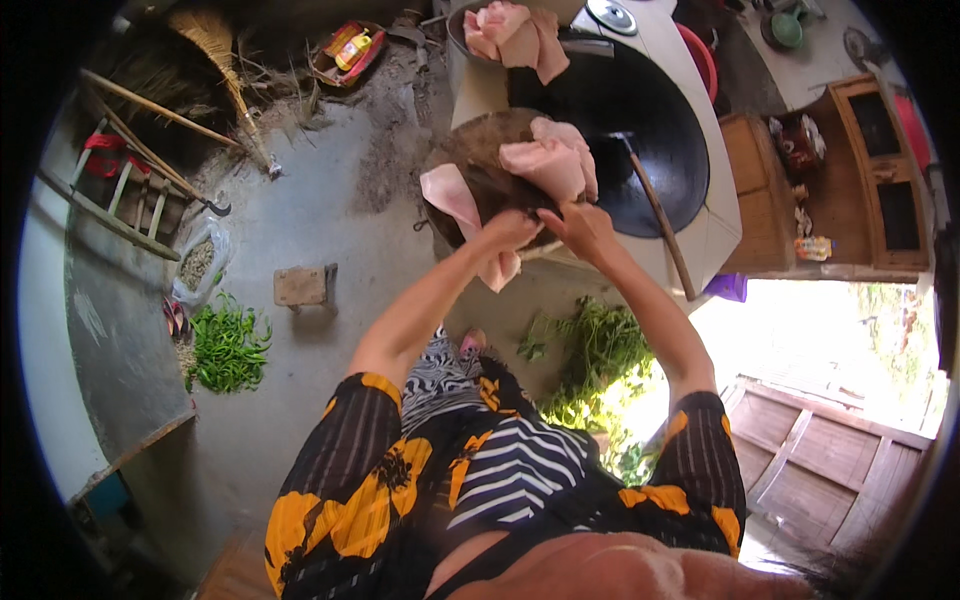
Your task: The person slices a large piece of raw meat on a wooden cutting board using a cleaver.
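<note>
Both my hands meet over the near edge of a round wooden board (480, 142), which carries large pieces of pale raw meat (544, 166). My left hand (516, 229) has bent fingers beside a long pale strip of meat (450, 193) that droops over the board's edge. Close against it, my right hand (583, 227) touches the lower end of the bigger meat piece. Something small and dark lies between my fingers, too small to name. More raw meat (517, 37) hangs over the rim of a pot at the top.
A big black wok (652, 135) is set in the tiled stove (724, 202), with a wooden-handled tool (660, 217) leaning across it. Below lie leafy greens (600, 345). On the floor at left stand a small wooden stool (300, 286) and a heap of green peppers (229, 345).
</note>
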The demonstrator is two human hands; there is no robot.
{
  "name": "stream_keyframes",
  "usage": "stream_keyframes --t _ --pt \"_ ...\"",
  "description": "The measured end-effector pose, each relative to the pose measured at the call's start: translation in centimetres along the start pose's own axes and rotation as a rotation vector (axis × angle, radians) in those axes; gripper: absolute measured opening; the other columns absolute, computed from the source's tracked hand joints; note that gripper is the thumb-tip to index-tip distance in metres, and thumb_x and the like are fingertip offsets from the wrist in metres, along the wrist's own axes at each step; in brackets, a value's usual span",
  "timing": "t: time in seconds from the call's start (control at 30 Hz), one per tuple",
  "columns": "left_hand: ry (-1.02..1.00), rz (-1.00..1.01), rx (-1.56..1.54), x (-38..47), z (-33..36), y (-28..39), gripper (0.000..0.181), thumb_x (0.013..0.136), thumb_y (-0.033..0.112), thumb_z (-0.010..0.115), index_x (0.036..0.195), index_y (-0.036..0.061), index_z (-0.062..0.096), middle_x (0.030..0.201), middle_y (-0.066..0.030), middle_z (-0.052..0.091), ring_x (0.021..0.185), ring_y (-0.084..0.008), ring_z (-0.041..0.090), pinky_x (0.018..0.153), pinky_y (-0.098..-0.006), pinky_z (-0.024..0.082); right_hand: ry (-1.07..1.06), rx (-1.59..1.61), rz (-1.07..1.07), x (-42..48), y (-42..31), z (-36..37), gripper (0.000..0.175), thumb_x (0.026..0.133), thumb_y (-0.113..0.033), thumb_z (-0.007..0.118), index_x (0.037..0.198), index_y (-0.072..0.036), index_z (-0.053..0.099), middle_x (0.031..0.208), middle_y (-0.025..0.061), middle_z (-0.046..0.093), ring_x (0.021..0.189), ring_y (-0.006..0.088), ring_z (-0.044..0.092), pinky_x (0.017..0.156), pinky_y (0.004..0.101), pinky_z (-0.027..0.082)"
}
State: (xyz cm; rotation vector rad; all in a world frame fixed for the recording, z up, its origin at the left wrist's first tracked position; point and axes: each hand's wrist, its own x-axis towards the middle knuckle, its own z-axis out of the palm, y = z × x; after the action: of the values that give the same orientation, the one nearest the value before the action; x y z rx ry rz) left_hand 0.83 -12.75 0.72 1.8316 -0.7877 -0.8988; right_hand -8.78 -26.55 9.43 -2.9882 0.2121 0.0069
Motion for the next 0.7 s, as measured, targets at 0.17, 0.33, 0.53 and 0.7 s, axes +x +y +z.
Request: stream_keyframes --t 0.17,0.33,0.53,0.7 --pt "-0.014 -0.172 -0.243 -1.0 -1.4 1.0 0.031 0.088 0.033 0.055 0.078 0.0042 0.064 0.062 -0.0073 0.058 0.057 -0.0193 0.055 0.053 -0.034 0.042 -0.042 -0.038 0.047 -0.8 0.2 -1.3 0.062 0.09 -0.058 0.047 0.072 -0.001 0.063 0.069 0.02 0.064 0.067 0.0366 0.065 0.06 0.0449 0.051" --pt "-0.033 -0.107 -0.054 -1.5 -1.2 2.3 0.033 0.088 0.033 0.055 0.088 0.0013 0.066 0.068 -0.0124 0.064 0.062 -0.0244 0.06 0.061 -0.0368 0.048 -0.07 -0.047 0.108 -3.4 1.9 -1.2 0.062 0.09 -0.058 0.048 0.071 -0.001 0.063 0.069 0.0197 0.065 0.066 0.037 0.065 0.058 0.0456 0.051" --pt "-0.063 -0.099 -0.142 -0.8 -0.6 -0.2 0.037 0.087 0.033 0.053 0.078 0.0003 0.066 0.064 -0.0104 0.062 0.061 -0.0221 0.06 0.06 -0.0359 0.047 0.05 -0.041 0.007 0.2 -1.5 0.2 0.062 0.089 -0.058 0.049 0.067 -0.002 0.063 0.067 0.0198 0.064 0.065 0.0367 0.065 0.058 0.0449 0.051" --pt "-0.009 -0.191 -0.276 -1.7 -1.0 1.4 0.036 0.092 0.032 0.054 0.066 0.0061 0.053 0.057 0.0007 0.048 0.049 -0.0104 0.041 0.045 -0.0291 0.031 -0.013 -0.071 0.082 -2.5 1.2 -1.0 0.062 0.089 -0.058 0.05 0.066 -0.002 0.062 0.064 0.0191 0.063 0.062 0.0351 0.065 0.055 0.0442 0.051"
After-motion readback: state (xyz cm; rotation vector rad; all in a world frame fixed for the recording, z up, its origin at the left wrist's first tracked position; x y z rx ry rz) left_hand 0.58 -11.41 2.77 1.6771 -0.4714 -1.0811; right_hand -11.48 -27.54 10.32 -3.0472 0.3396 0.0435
